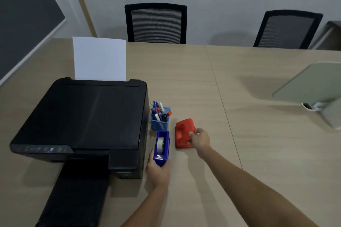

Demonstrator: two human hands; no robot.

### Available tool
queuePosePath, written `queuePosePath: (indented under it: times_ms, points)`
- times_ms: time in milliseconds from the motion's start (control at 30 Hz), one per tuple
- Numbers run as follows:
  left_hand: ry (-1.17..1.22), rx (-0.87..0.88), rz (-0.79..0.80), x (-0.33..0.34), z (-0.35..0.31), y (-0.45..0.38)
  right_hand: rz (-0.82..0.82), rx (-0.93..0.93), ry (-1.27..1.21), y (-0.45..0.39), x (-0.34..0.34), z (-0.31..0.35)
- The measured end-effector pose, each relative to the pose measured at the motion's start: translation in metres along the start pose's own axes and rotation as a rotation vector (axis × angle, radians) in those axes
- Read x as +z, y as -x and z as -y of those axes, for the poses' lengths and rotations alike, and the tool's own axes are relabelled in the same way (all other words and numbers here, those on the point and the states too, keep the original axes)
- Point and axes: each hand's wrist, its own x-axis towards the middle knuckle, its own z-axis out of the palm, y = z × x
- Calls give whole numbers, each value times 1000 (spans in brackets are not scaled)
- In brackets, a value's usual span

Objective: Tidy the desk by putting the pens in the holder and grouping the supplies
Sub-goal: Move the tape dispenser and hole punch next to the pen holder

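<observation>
A blue mesh pen holder (159, 123) stands on the beige desk (239, 153) just right of the printer, with several pens and markers (159, 110) upright in it. In front of it lies a blue tape dispenser (162, 147) with a white roll; my left hand (158, 170) grips its near end. To the right sits a red hole punch (184, 132), and my right hand (199, 138) holds its right side. Both items rest on the desk, close to the holder.
A black printer (83, 121) with white paper (99, 59) in its rear feed and an extended output tray fills the left. A pale green stand (313, 88) sits at the right edge. Two black mesh chairs (156, 23) stand behind the desk's far edge.
</observation>
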Motion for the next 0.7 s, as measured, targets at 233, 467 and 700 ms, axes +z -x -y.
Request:
queuePosePath:
  times_ms: [233, 467, 700]
  points:
    - [79, -75, 25, 8, 3, -15, 34, 28, -30, -22, 24, 16]
    - [49, -73, 16, 15, -2, -23, 57, 25, -23, -41, 32, 27]
    - [37, -81, 49, 16, -2, -31, 67, 33, -15, -47, 33, 33]
